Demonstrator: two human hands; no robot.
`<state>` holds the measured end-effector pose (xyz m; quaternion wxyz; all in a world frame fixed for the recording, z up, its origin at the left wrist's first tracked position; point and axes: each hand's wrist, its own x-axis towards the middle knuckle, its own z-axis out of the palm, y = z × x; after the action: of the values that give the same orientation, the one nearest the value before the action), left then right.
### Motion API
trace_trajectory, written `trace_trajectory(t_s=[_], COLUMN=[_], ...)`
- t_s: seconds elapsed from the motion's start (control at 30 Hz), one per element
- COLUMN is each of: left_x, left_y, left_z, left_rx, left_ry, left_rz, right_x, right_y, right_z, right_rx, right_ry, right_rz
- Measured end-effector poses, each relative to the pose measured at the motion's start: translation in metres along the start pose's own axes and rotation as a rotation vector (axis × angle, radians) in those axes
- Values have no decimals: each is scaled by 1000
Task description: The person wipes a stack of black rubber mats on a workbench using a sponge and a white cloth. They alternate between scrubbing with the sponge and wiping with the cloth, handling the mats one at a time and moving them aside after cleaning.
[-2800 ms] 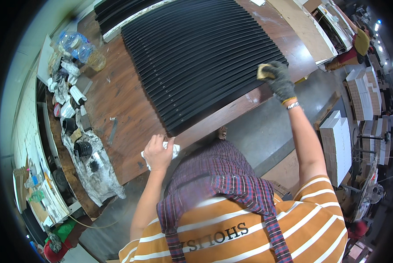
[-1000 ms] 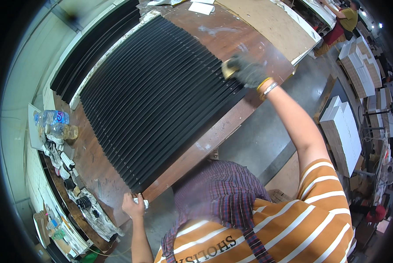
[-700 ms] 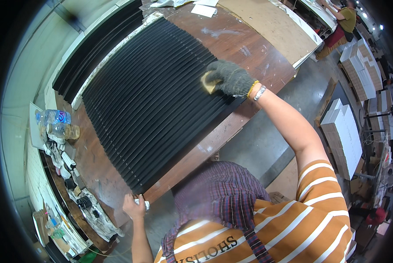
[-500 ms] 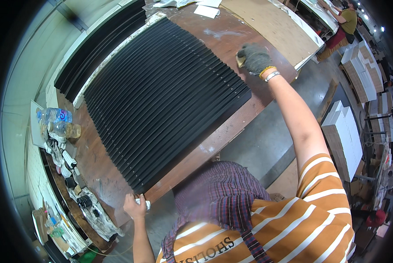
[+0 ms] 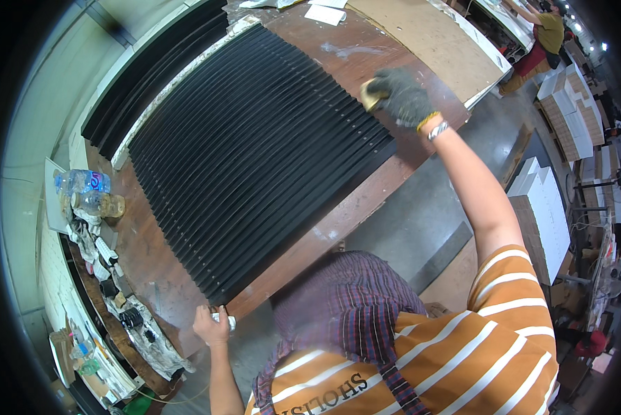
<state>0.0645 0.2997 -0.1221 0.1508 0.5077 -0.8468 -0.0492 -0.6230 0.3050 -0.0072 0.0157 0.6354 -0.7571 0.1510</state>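
A row of long black strips [image 5: 262, 159], laid side by side with small holes near their ends, covers much of the brown tabletop [image 5: 366, 52]. My right hand [image 5: 404, 100], in a dark grey work glove, is closed round a tan sponge-like block [image 5: 370, 95]. The block is at the right ends of the strips; whether it touches them I cannot tell. At the near left corner of the table, my bare left hand [image 5: 211, 325] is closed on a small white piece [image 5: 224, 321], perhaps cloth, beside the strip ends. Its fingertips are partly hidden.
More black strips [image 5: 158, 76] lie behind a pale bar at the far left. Plastic bottles [image 5: 96, 194] and stained rags [image 5: 151, 339] stand along the left side. Brown board [image 5: 428, 41] lies at the far right, near another person [image 5: 547, 34]. Stacked white panels [image 5: 542, 214] stand right.
My right hand has moved a little left with the tan block, closer to the strip ends. My left hand stays at the table corner.
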Motion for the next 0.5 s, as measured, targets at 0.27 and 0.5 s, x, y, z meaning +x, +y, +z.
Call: trace_trajectory(t_s=[0.27, 0.5], left_x=[2, 2], left_y=[5, 3], left_z=[-3, 0], left_rx=[7, 15], left_ry=[16, -4], left_rz=[21, 7], right_x=[-41, -53], right_y=[13, 8], right_z=[-3, 15], right_rx=[82, 148], right_ry=[-54, 93], right_rz=[126, -150])
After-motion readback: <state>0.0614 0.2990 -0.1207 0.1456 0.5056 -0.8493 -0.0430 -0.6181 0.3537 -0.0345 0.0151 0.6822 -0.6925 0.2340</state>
